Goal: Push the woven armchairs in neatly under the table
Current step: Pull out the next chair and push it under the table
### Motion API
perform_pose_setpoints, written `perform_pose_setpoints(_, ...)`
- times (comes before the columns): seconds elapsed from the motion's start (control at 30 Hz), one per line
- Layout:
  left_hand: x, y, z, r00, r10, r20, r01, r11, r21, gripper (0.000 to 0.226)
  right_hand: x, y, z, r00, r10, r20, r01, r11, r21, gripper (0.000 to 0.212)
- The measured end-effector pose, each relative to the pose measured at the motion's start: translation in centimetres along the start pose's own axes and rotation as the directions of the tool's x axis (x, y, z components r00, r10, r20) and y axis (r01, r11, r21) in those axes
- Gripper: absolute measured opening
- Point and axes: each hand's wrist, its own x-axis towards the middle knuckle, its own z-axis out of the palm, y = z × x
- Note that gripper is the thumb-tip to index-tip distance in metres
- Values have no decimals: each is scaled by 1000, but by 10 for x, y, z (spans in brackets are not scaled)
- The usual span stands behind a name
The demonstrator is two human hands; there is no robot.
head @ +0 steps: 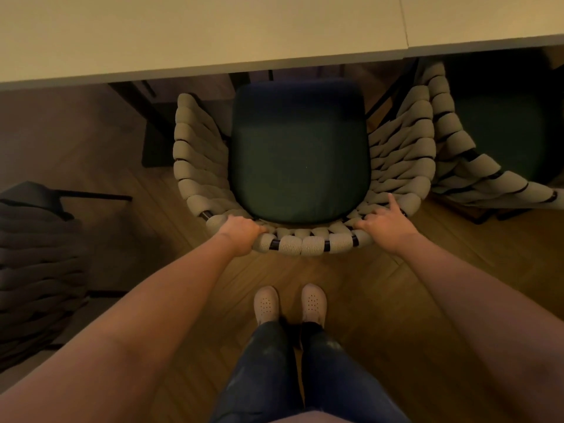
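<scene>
A woven armchair (195, 160) with pale rope wrapping and a dark green seat cushion (299, 154) stands right below me, facing the pale table (213, 35). Only the front of its seat reaches under the table edge. My left hand (241, 235) is curled over the left part of the backrest rim. My right hand (386, 222) grips the right part of the rim, with its index finger stretched out along the weave. A second woven armchair (451, 141) stands close on the right, its seat partly under the table.
A third, darker woven chair (36, 270) stands at the left edge, in shadow. Dark table legs (155, 129) show under the table to the left of the seat. My feet (290, 303) stand on the wooden floor just behind the chair.
</scene>
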Motion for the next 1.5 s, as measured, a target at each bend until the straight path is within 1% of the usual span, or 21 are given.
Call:
perform_pose_setpoints(0.13, 12, -16, -8, 1000, -23, -7, 23, 999, -22, 51, 17, 7, -11, 1000, 0, -9, 0, 1000, -6, 55)
perform_pose_setpoints(0.23, 29, -17, -20, 997, -52, -55, 45, 992, -119, 48, 32, 31, -26, 998, 59, -13, -60, 998, -27, 57)
perform_pose_setpoints(0.33, 47, -15, -32, 994, -55, -93, 38, 982, -185, 45, 49, 55, -35, 995, 95, 0, -95, 994, -49, 53)
perform_pose_setpoints(0.53, 67, -30, -41, 990, -85, -111, 58, 973, -223, 45, 83, 75, -46, 997, 73, 1, -72, 992, -102, 53)
perform_pose_setpoints(0.67, 66, -33, -40, 988, -86, -130, 53, 968, -244, 47, 83, 74, -49, 999, 45, 15, -43, 993, -114, 54)
perform_pose_setpoints(0.8, 64, -32, -32, 989, -94, -111, 65, 968, -242, 49, 79, 68, -47, 999, 51, -17, -53, 994, -100, 51)
perform_pose_setpoints(0.97, 59, -31, -29, 988, -104, -113, 74, 967, -246, 49, 72, 57, -45, 994, 103, -36, -104, 994, -37, 49)
perform_pose_setpoints(1.17, 53, -43, -21, 990, -67, -125, 40, 977, -209, 51, 72, 47, -41, 994, 87, -60, -87, 996, 5, 49)
perform_pose_setpoints(1.37, 55, -49, -19, 991, -76, -111, 51, 977, -208, 53, 78, 48, -47, 998, 47, -32, -47, 999, 4, 48)
perform_pose_setpoints(1.5, 54, -45, -21, 989, -97, -112, 70, 973, -218, 50, 80, 47, -43, 997, 65, -50, -64, 998, 9, 47)
